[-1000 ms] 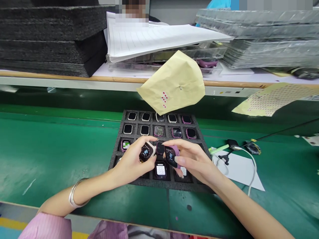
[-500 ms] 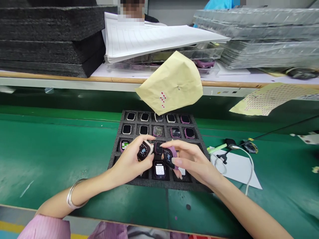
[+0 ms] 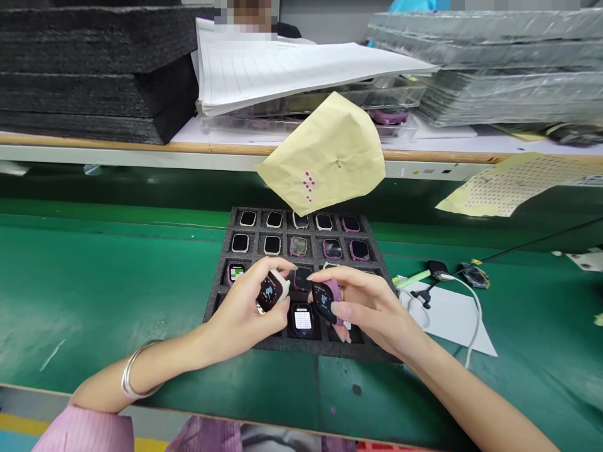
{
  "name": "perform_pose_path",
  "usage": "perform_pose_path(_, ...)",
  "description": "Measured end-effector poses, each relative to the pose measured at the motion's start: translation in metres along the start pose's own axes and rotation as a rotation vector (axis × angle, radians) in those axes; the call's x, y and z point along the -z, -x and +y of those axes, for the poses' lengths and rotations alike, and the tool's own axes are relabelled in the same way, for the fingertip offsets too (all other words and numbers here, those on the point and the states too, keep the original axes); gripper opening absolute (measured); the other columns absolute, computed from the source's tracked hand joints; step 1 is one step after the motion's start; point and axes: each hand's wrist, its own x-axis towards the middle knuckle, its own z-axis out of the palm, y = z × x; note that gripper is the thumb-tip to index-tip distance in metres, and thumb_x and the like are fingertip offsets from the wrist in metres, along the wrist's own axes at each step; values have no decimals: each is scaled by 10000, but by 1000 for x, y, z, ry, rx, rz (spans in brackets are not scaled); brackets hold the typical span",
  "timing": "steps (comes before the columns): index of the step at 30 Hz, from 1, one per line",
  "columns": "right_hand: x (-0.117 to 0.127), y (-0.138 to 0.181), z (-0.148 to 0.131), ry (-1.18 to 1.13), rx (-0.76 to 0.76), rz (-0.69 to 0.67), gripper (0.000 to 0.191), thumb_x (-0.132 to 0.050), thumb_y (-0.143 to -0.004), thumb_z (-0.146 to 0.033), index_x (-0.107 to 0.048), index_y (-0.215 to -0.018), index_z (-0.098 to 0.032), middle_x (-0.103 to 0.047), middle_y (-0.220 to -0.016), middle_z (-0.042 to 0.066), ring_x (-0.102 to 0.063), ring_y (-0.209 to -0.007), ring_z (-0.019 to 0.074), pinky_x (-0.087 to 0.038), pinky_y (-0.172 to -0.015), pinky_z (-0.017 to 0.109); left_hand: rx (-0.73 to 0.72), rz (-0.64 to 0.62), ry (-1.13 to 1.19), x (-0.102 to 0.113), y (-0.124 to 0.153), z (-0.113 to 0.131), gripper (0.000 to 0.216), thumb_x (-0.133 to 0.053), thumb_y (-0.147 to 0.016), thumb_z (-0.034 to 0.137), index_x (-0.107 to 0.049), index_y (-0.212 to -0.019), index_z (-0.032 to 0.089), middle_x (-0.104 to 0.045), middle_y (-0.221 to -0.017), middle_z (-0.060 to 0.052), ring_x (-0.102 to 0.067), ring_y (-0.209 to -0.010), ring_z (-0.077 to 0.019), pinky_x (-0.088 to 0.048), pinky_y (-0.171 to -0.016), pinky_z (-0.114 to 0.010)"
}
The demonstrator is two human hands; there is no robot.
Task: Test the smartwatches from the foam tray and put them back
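fingers of the left hand [image 3: 245, 311] are closing around a cream watch [image 3: 270, 290], thumb and forefinger pinching its case so the lit dark face is tilting up toward the camera. the right hand [image 3: 372, 307] is gripping a purple watch [image 3: 326, 300] the same way, fingers curled round its edges, its lit screen angling toward the other one. both watches are hovering just beside each other, close above the near rows of a black foam tray [image 3: 282, 344]. a lit watch [image 3: 303, 319] is sitting in a pocket right below the gap between the hands, and a green-screened watch [image 3: 236, 273] is resting in a pocket near the left fingertips. more watches are filling the far rows. a silver bracelet [image 3: 134, 380] is circling the left wrist. the tray is lying on a green mat [image 3: 117, 282], with a white cable [image 3: 473, 314] and a white sheet [image 3: 443, 320] to its right. a yellow paper [image 3: 330, 154] is hanging over the tray's far edge.
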Motion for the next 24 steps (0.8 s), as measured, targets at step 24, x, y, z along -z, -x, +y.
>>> perform_pose_path(24, 4, -10, 10, -42, -107, 193, 443, -602, -913, -331, -530, -1320, -172, -700, -1006, 100, -672, -688, 176, -517, -526, 259, 509, -21, 748, 5, -25, -13, 312, -674, -784, 165, -561, -1075, 158, -660, -1022, -78, -654, -1008, -231, -592, -840, -397)
